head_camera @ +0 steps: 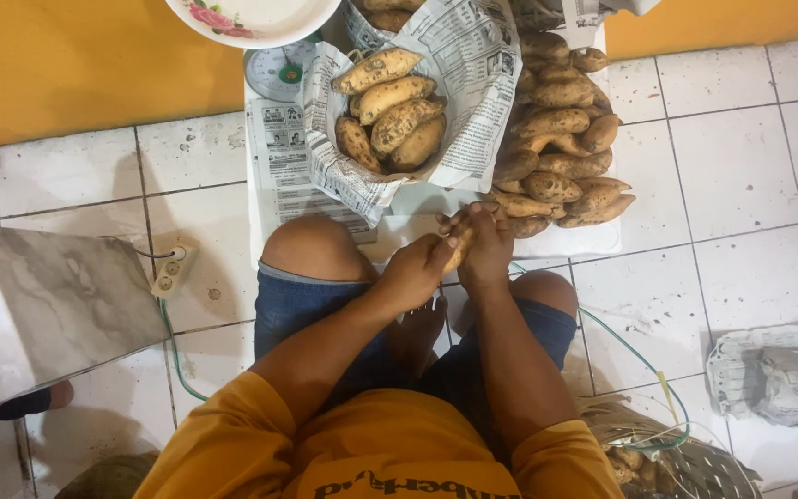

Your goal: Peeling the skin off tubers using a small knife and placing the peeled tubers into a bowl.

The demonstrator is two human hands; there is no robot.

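My left hand (415, 268) and my right hand (484, 246) meet in front of my knees, both closed around one small sweet potato (460, 249), of which only a sliver shows between the fingers. Just beyond them a newspaper-lined basket (473, 55) holds several brown speckled sweet potatoes (388, 115). To its right a loose pile of sweet potatoes (561, 148) lies on a white sheet on the floor.
A green-dial weighing scale (279, 69) and a floral white plate (251, 17) stand at the top. A power strip (175, 268) with a green cable, a marble slab (48, 305), crumpled newspaper (773, 374) and a wire basket (685, 462) lie on the tiled floor.
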